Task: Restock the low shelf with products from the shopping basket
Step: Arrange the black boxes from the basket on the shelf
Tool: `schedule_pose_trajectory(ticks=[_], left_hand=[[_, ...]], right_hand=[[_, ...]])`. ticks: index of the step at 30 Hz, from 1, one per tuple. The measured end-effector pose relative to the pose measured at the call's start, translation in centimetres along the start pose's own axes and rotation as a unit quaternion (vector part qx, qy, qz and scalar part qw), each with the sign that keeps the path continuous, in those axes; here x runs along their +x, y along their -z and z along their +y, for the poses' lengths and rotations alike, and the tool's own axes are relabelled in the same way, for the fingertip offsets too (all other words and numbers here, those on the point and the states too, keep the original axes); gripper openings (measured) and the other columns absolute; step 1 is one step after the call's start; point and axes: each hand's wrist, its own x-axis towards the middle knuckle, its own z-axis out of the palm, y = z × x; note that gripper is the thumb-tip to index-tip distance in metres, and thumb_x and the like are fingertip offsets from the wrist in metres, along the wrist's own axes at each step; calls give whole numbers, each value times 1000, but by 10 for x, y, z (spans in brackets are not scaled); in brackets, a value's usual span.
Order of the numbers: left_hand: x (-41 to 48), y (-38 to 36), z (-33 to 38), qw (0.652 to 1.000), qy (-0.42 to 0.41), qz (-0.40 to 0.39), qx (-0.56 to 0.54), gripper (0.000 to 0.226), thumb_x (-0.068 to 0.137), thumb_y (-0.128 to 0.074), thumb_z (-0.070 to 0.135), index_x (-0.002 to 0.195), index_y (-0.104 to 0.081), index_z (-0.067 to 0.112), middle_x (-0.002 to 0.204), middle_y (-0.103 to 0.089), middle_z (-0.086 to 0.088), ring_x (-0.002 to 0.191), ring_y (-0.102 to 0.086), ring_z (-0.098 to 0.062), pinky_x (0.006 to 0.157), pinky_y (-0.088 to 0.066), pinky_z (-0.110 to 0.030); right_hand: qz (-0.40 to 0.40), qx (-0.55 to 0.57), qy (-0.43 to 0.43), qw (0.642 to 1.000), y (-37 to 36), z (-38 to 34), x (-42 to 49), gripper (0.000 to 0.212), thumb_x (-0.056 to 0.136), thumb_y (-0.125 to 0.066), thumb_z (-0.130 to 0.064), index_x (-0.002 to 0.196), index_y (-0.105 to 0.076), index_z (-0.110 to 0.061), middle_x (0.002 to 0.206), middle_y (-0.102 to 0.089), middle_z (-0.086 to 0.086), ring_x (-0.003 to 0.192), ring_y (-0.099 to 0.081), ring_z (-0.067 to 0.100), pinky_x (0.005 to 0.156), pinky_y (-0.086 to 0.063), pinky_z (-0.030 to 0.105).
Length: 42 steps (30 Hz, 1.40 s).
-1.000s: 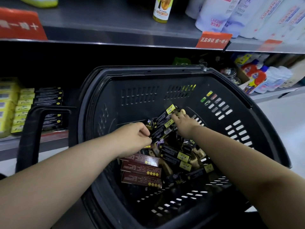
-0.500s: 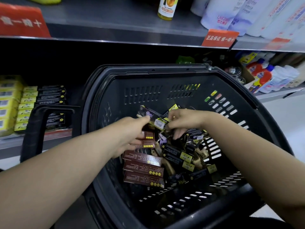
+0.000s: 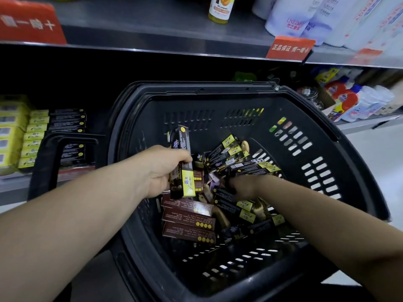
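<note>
**A:** Basket [image 3: 239, 99], what was noted?

**B:** Black, slotted walls, standing in front of the shelving. Inside lay loose boxes [image 3: 229, 149], black with yellow ends, heaped at all angles towards its far and right side. Three brown boxes [image 3: 187, 219] lay flat and overlapping towards its near left side.

**A:** Left hand [image 3: 161, 171]?

**B:** Over the basket's left half, above the brown boxes. Its grip was closed round a held box [image 3: 185, 186], black with a yellow end, standing roughly upright. The thumb was across its front. Possibly two boxes were held together, but I could not separate them.

**A:** Right hand [image 3: 244, 186]?

**B:** Down in the middle of the basket, with its fingers buried among the loose boxes. I could not tell whether that grip was closed on anything.

**A:** And outside the basket?

**B:** To its left was the low shelf [image 3: 13, 186]. It carried shelved boxes [image 3: 67, 120] of the same black-and-yellow sort, stacked in rows. Yellow packs [image 3: 11, 127] sat further left. The basket's handle [image 3: 50, 158] stood up between the basket and those rows.
Above and behind it was the upper shelf [image 3: 152, 25], with a red tag [image 3: 290, 47] on its edge.
To the right of the basket, red and blue bottles [image 3: 349, 99] stood on a lower level.
</note>
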Motion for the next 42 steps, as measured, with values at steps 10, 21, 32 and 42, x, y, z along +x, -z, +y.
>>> schedule_pose_trajectory(ticks=[10,21,32,42], left_hand=[[0,-1,2,1000,1,-14,-18,9,88,-54,9,79,-55,10,57,-58,-3,45,-57,-15,44,-48,-25],[4,-2,1,999,-6,-32,-35,25,90,-59,28,106,-67,10,101,-72,-13,85,-68,-26,73,-56,-36],[6,3,-3,1000,-26,-13,5,43,74,-74,4,114,-59,1,114,-64,-20,107,-61,-32,95,-47,-49],[17,1,-7,998,-37,-41,17,83,71,-78,8,141,-35,2,139,-47,-19,129,-44,-33,109,-33,-49]], right_hand=[[-95,-100,-66,988,-16,3,25,46,88,-59,-42,117,-56,-6,115,-60,8,87,-52,24,76,-46,32],[-68,424,227,874,71,-46,-60,48,73,-59,-50,109,-55,-19,91,-59,5,74,-57,12,73,-51,27],[28,95,56,994,34,-22,-15,41,87,-62,-37,119,-55,-13,120,-60,9,105,-57,23,90,-47,34],[-81,-137,-17,987,-30,-27,27,47,93,-52,-12,137,-40,-1,135,-48,16,88,-57,24,63,-40,28]])
